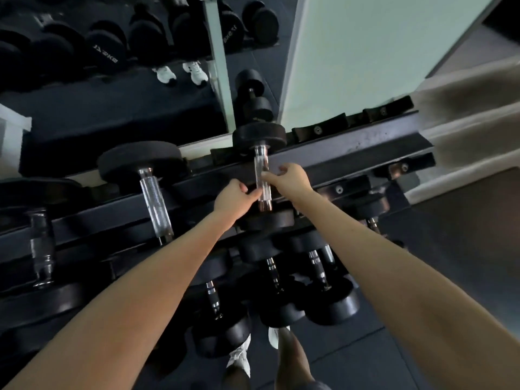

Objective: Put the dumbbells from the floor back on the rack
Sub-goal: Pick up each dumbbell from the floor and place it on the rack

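A black dumbbell (260,161) with a chrome handle lies across the top tier of the black rack (351,147), its far head resting against the back rail. My left hand (233,197) touches the handle from the left with fingers curled. From the right, my right hand (289,178) pinches the same handle with fingers and thumb. Another dumbbell (153,192) sits to the left on the same tier. Several more dumbbells (323,291) rest on the lower tier under my forearms.
A mirror (112,80) behind the rack reflects more dumbbells and white shoes. Empty rubber cradles (318,130) lie along the rack's top rail to the right. A pale wall (380,52) stands at the back right. My shoes (239,358) stand on the dark floor below.
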`<state>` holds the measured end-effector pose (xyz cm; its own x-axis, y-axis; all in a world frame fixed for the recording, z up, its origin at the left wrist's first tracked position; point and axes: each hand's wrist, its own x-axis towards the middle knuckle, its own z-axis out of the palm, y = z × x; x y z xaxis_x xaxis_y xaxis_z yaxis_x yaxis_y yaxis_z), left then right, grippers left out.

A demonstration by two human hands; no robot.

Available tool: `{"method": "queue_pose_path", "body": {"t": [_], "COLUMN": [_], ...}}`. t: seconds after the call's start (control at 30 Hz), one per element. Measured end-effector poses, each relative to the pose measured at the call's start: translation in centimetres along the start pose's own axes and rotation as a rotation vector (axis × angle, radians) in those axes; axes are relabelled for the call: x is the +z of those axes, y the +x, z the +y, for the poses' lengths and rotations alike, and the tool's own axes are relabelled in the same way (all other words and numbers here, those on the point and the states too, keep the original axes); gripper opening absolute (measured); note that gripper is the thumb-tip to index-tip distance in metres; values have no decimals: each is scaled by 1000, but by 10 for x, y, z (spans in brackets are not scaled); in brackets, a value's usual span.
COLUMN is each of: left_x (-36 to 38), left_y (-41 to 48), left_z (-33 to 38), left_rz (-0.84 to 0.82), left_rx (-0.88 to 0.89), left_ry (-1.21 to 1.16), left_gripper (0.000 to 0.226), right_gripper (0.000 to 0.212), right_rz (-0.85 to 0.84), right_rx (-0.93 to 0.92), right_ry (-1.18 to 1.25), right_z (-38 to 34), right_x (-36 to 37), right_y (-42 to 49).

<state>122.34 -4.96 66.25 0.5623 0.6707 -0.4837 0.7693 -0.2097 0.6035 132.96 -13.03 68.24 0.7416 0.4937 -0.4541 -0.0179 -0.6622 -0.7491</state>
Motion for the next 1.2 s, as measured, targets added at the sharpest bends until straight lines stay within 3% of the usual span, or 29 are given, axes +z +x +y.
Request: {"method": "queue_pose_path", "body": {"t": [0.03,0.2,0.37,0.53,0.7,0.87,1.03,1.2], "left_x": [-1,-5,-5,17,53,88,106,106], "left_y": [-7,-48,-80,-115,-153,-186,-199,-223], "left_z": [-3,-18,-27,-44,-74,-129,-193,-274], "left_rz": [11,97,283,402,398,273,174,97], "left_rx": [27,123,203,309,463,631,585,556], "left_ry": [21,58,91,65,85,193,259,301], "left_gripper": [45,41,35,26,19,15,13,12], "right_gripper": [48,63,50,39,23,14,22,27], "right_rz": [38,147,250,246,221,-56,-258,-227], "right_rx": [-6,17,-2,36,94,276,466,596], "right_ry": [5,4,99,140,204,220,180,244], "right_z": [4,28,63,114,181,248,283,320], "right_x": [-2,-9,-11,5,41,95,150,213], "right_y": [-11,-71,-129,-175,-219,-255,-279,-320]}}
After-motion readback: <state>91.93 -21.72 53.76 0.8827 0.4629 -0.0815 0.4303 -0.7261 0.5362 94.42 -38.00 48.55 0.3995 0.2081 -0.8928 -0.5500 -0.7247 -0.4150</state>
